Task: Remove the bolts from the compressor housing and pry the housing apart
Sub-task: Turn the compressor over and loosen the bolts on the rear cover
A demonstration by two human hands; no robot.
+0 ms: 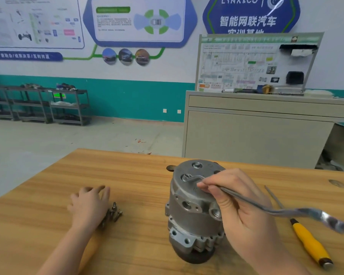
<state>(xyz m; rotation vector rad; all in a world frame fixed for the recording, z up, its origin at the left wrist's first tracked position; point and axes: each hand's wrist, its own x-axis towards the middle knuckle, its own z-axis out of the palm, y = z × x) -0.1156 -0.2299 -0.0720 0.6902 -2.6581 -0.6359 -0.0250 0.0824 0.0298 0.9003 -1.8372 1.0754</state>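
— On the wooden table (48, 225), what do we have in front of us?

— We see the compressor housing (195, 211), a grey metal body, standing upright near the middle of the table, its round end cap facing up. Two bolts (196, 165) still sit in that cap.

— And our right hand?

— Our right hand (244, 213) rests against the housing's right side, fingers curled round the shaft of a bent metal wrench (266, 210). The wrench's hooked end sits on the nearer bolt in the cap; its far end sticks out to the right, blurred.

— What about the left?

— Our left hand (89, 203) lies palm down on the table, well to the left of the housing, fingers relaxed and spread, gripping nothing. It is a little blurred. Just beside its right edge lies a small cluster of loose bolts (113, 213), touching or nearly touching the hand; we cannot tell which.

— Anything else on the table?

— A screwdriver (308, 241) with a yellow handle lies to the right of the housing, partly under the wrench. Beyond the table stand a beige cabinet (256, 135) and grey shelving (38, 104) along a teal-banded wall.
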